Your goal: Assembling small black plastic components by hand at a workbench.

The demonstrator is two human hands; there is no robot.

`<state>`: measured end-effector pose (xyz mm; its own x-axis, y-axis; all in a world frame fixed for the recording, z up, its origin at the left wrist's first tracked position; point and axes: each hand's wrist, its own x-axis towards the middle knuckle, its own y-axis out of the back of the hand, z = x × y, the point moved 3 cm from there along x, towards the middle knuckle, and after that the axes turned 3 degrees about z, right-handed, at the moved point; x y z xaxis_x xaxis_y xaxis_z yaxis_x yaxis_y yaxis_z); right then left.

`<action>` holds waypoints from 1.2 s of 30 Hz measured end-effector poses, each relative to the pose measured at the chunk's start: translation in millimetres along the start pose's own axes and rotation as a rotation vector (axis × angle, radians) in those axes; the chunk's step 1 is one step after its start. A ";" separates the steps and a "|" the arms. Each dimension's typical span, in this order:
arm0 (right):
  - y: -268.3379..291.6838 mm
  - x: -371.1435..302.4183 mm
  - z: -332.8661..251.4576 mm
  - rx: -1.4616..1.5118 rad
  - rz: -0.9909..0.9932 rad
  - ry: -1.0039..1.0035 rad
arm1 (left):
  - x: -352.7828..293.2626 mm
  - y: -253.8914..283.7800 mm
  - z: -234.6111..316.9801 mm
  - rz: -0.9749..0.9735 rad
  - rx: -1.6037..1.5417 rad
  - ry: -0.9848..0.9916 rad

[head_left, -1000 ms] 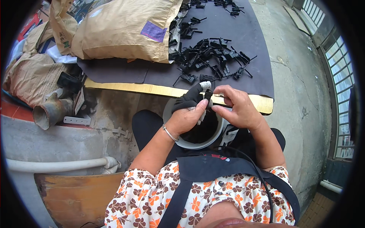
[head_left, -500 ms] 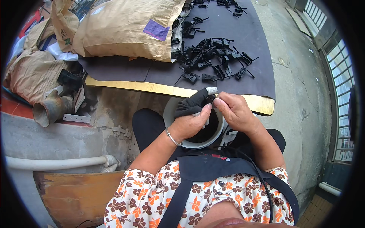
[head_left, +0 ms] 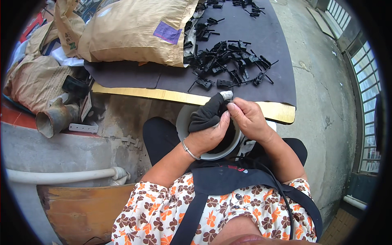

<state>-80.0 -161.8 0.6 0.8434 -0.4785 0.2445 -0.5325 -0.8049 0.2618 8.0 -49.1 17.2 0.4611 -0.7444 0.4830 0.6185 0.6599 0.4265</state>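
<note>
My left hand (head_left: 209, 126), partly wrapped in black cloth with a pale covering on one fingertip, is closed around a small black plastic part (head_left: 223, 107). Most of that part is hidden by the fingers. Against it, my right hand (head_left: 250, 119) pinches with thumb and forefinger; what lies between those fingertips is too small to make out. Both hands meet above a white bucket (head_left: 182, 122) between my knees, its inside dark. Just beyond them, a heap of black plastic parts (head_left: 228, 57) with thin protruding stems lies on the dark-covered table (head_left: 269, 85).
A large brown paper sack (head_left: 130, 32) lies on the table, its mouth toward the black parts. The table's front has a yellowish wooden edge (head_left: 163, 92). At left are another crumpled sack (head_left: 38, 81), a rusty metal pipe piece (head_left: 55, 118) and a white pipe (head_left: 61, 174).
My two hands have drawn closer together, and the right fingertips have shifted slightly up and left. The black part between them shows less than before.
</note>
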 end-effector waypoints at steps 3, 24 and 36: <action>10.9 2.2 -10.4 -0.097 -0.080 -0.073 | 1.4 6.3 -5.9 -0.026 -0.463 0.408; 11.6 2.8 -9.7 -0.045 -0.195 0.099 | -5.0 4.9 -10.9 -0.174 -0.601 0.484; -8.5 1.6 -5.6 -0.119 -0.122 0.024 | -7.8 15.0 -15.1 -0.261 0.015 0.258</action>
<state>-74.6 -153.8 4.0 0.9010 -0.3703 0.2261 -0.4325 -0.8085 0.3991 23.3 -34.9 8.3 0.4356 -0.8878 0.1487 0.7280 0.4446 0.5218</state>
